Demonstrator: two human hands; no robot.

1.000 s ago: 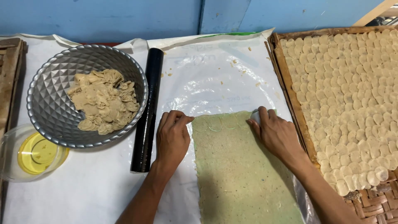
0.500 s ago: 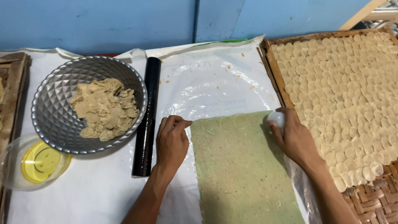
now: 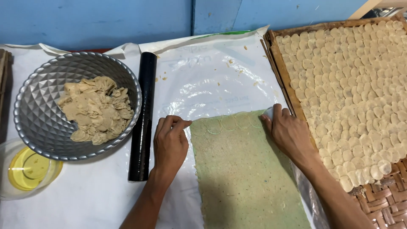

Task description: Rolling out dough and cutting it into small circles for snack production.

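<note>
Head view, looking down on a surface [image 3: 76, 199] covered in white sheeting.

Green dough sheet [image 3: 246, 174]: flat, rolled thin, speckled, lying on clear plastic film [image 3: 212, 85] at centre and running off the lower edge of view. A row of round cut marks shows along its top edge.

Left hand [image 3: 169, 144]: palm down just beside the sheet's top left corner, fingers curled in, thumb and fingertips pinched close at the corner. Grip nearly closed; cannot tell if it actually has hold of the edge or only presses beside it.

Right hand [image 3: 290, 133]: at the sheet's top right corner, fingers wrapped over a small pale round cutter [image 3: 269, 113], mostly hidden under the hand. Grip closed around it, the cutter down against the dough edge.

Around:
- Black rolling pin [image 3: 143, 116], lying lengthwise just left of the left hand, touching the bowl's rim.
- Faceted metal bowl [image 3: 42, 85] at left, holding a heap of tan dough scraps [image 3: 95, 108].
- Small clear dish of yellow oil [image 3: 27, 169] at lower left, near the bowl.
- Woven tray [image 3: 381, 195] at right, packed with overlapping pale dough rounds [image 3: 360, 85]; the right wrist lies close along its left edge.
- Blue wall [image 3: 97, 21] behind.
</note>
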